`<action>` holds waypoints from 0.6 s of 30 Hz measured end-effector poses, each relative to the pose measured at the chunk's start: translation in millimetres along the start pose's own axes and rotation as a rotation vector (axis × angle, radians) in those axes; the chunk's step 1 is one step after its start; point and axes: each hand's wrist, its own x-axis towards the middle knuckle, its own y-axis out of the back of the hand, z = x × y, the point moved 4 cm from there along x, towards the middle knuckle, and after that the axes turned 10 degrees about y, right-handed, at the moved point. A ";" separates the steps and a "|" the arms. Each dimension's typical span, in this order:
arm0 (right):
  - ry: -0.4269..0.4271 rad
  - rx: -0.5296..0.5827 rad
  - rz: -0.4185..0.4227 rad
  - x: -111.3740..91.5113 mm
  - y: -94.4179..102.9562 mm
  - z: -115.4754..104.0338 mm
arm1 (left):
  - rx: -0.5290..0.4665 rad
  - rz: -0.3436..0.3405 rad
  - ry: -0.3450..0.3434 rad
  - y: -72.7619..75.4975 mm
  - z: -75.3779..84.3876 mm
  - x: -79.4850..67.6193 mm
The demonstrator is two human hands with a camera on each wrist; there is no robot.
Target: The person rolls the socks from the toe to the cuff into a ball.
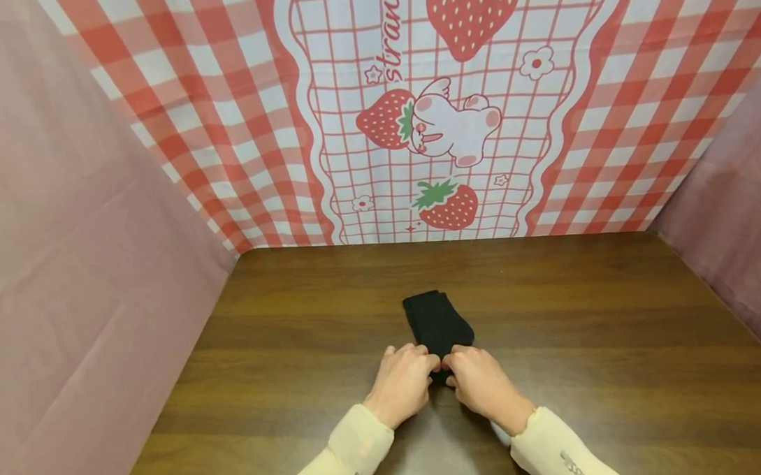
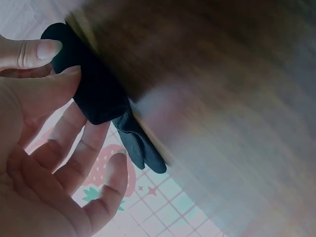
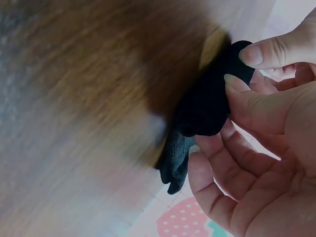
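Note:
A pair of black socks (image 1: pixel 435 318) lies stacked on the table, with two layered edges showing at the far end. Their near end is rolled into a thick bundle, seen closely as a black roll (image 2: pixel 94 89) in the left wrist view. My left hand (image 1: pixel 403 380) grips one side of this roll between thumb and fingers. On the other side my right hand (image 1: pixel 483 382) pinches it, and the right wrist view shows the thumb on the black roll (image 3: pixel 207 101). Both thumbs are close together, and the hands partly hide the roll from above.
The brown wooden table (image 1: pixel 284 353) spreads around the hands. Behind it hangs a red-and-white checked curtain (image 1: pixel 258 144) with strawberry prints. Plain pink cloth (image 1: pixel 86 276) covers the left side, and another pink cloth (image 1: pixel 732 204) the right.

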 end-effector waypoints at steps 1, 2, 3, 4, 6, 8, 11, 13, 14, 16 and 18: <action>-0.004 0.000 -0.001 0.0 -0.1 0.1 | 0.003 -0.002 0.002 0.2 0.0 -0.3; -0.007 0.002 -0.002 0.0 0.3 0.0 | 0.004 -0.004 0.004 0.5 -0.1 -0.4; -0.011 0.003 -0.002 0.0 0.5 0.0 | 0.004 -0.006 0.005 0.7 -0.1 -0.4; -0.014 0.001 -0.002 -0.1 0.7 0.0 | 0.002 -0.009 0.006 1.1 -0.1 -0.4; -0.017 -0.002 -0.002 0.0 0.2 0.3 | 0.002 -0.016 0.008 1.8 -0.2 -0.6; -0.014 -0.008 -0.002 0.4 -0.2 0.2 | 0.003 -0.024 0.010 2.2 -0.4 -0.9; -0.003 -0.019 0.004 0.9 -1.4 0.1 | 0.010 -0.032 0.012 2.1 -0.6 -1.5; 0.003 -0.024 0.011 1.0 -1.2 -0.1 | 0.014 -0.030 0.011 2.2 -0.2 -1.1; 0.005 -0.023 0.014 0.7 -1.2 -0.2 | 0.016 -0.028 0.010 2.3 0.1 -0.9; 0.007 -0.021 0.018 0.2 -1.2 -0.1 | 0.021 -0.025 0.009 2.4 0.8 -0.2; 0.007 -0.023 0.019 -0.2 -1.1 0.3 | 0.021 -0.025 0.011 2.3 1.4 0.5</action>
